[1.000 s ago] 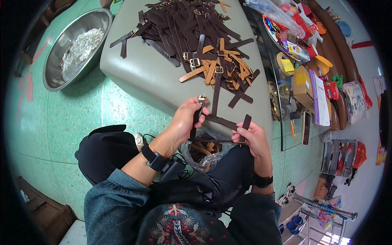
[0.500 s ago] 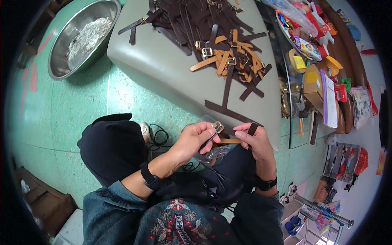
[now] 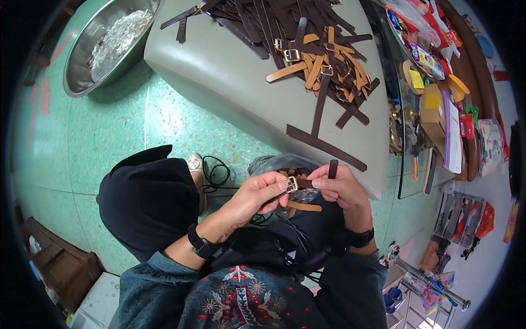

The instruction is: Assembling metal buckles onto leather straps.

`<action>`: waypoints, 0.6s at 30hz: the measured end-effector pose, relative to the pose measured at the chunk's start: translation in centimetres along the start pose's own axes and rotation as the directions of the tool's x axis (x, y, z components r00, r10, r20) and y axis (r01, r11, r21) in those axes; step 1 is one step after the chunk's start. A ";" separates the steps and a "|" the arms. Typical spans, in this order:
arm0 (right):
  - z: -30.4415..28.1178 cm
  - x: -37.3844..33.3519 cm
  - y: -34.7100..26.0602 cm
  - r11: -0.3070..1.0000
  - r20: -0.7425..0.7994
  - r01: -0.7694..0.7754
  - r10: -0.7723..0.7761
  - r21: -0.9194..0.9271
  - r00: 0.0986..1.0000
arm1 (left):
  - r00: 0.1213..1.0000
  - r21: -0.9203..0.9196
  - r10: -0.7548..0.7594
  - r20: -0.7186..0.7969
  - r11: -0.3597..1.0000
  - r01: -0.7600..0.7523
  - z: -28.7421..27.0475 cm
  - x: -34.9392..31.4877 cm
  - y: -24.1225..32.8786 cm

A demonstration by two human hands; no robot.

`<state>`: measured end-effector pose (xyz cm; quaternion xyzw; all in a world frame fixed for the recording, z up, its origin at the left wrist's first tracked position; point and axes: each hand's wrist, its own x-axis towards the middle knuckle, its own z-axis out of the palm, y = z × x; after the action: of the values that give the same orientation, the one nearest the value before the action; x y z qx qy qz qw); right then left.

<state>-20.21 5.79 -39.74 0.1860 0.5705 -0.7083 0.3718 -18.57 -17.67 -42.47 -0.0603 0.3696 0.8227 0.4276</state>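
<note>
A gold-coloured square buckle (image 3: 292,184) is pinched between the thumb and fingers of my left hand (image 3: 259,192). From the buckle a dark brown leather strap (image 3: 304,184) stretches across to my right hand (image 3: 341,187), whose closed fingertips grip it. A short dark end (image 3: 333,168) pokes up above those fingers. Below the buckle, a tan strap end (image 3: 304,206) sticks out loose from under my left hand. Whether the dark strap passes fully through the buckle is unclear. Both hands are over my lap, beside a clear plastic bag (image 3: 268,163) holding tan and brown pieces.
Ahead is a grey padded bench (image 3: 219,82) bearing piled dark brown straps (image 3: 255,27) and tan buckled straps (image 3: 313,71). One long dark strap (image 3: 326,148) lies near its front edge. A metal basin (image 3: 82,66) stands at far left; a glass-topped table (image 3: 408,164) is at right.
The dark strap now spans between the buckle and my right hand. The tan end beside my right fingers now hangs free below. The whole view has shifted slightly, showing more of the bag.
</note>
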 end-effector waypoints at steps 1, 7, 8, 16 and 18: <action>-0.2 0.2 0.3 1.000 0.011 -0.024 0.024 0.010 1.000 | 1.000 -0.025 0.003 0.015 1.000 -0.003 -0.2 -0.1 -0.1; 0.8 1.4 0.7 0.997 0.117 -0.081 0.079 0.013 0.990 | 1.000 0.069 -0.006 -0.013 0.998 0.007 -0.2 -0.4 -1.0; 0.8 1.5 0.9 0.996 0.161 -0.093 0.091 0.008 0.983 | 1.000 0.068 -0.012 -0.009 0.998 0.012 -0.2 -0.5 -1.0; 6.8 1.1 1.9 0.484 -0.240 0.314 -0.780 -0.817 0.577 | 0.991 0.076 0.052 -0.123 0.996 -0.043 -0.9 -0.2 -1.5; 6.2 0.0 2.6 0.412 -0.126 0.371 -0.792 -0.832 0.597 | 0.983 0.142 0.094 -0.158 0.987 -0.072 -0.6 0.1 -1.7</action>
<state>-17.26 -0.27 -39.78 -0.0228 0.9052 -0.4229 -0.0360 -17.51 -17.44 -43.88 -0.0830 0.4609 0.8051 0.3641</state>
